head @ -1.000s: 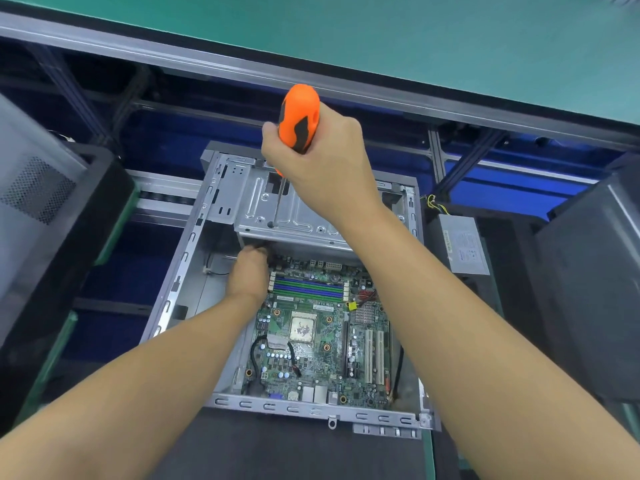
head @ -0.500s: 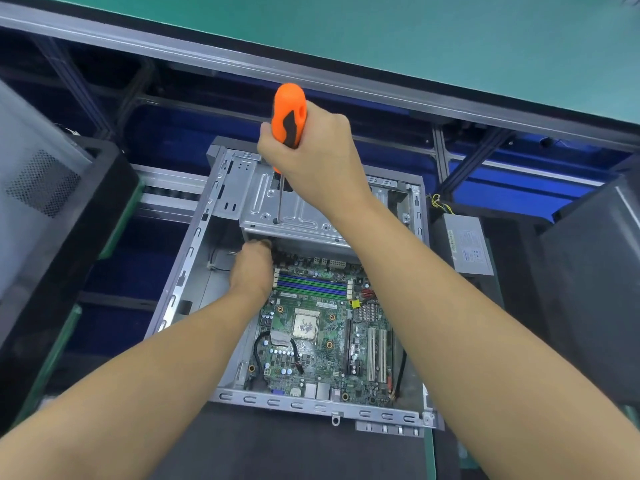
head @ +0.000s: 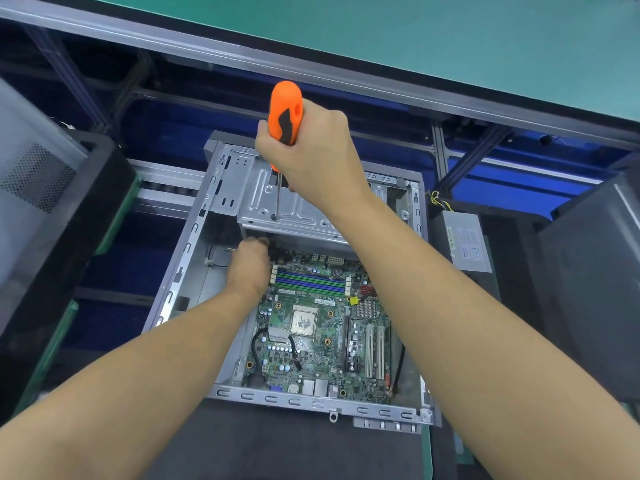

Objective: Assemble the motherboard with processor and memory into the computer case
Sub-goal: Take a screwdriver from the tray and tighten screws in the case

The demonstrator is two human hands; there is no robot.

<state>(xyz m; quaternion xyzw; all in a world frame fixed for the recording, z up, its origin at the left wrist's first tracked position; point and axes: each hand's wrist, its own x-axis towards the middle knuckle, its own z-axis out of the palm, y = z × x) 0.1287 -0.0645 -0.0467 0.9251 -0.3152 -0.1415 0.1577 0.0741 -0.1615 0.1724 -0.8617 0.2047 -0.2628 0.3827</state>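
Observation:
An open grey computer case (head: pixel 180 271) lies flat in front of me. Inside it sits the green motherboard (head: pixel 322 344) with a processor (head: pixel 303 322) and blue and green memory slots (head: pixel 310 281). My right hand (head: pixel 311 157) grips an orange-handled screwdriver (head: pixel 285 112) held upright, its shaft passing down through a hole in the drive cage (head: pixel 291 202). My left hand (head: pixel 248 265) reaches under the cage at the board's far left corner; its fingertips are hidden there.
A black case (head: pixel 45 216) stands at the left and another dark case (head: pixel 595 278) at the right. A grey power supply (head: pixel 465 245) lies just right of the open case. A green bench edge (head: pixel 381 36) runs across the top.
The right hand and screwdriver have shifted slightly left and the handle stands more upright. The left hand stays under the drive cage.

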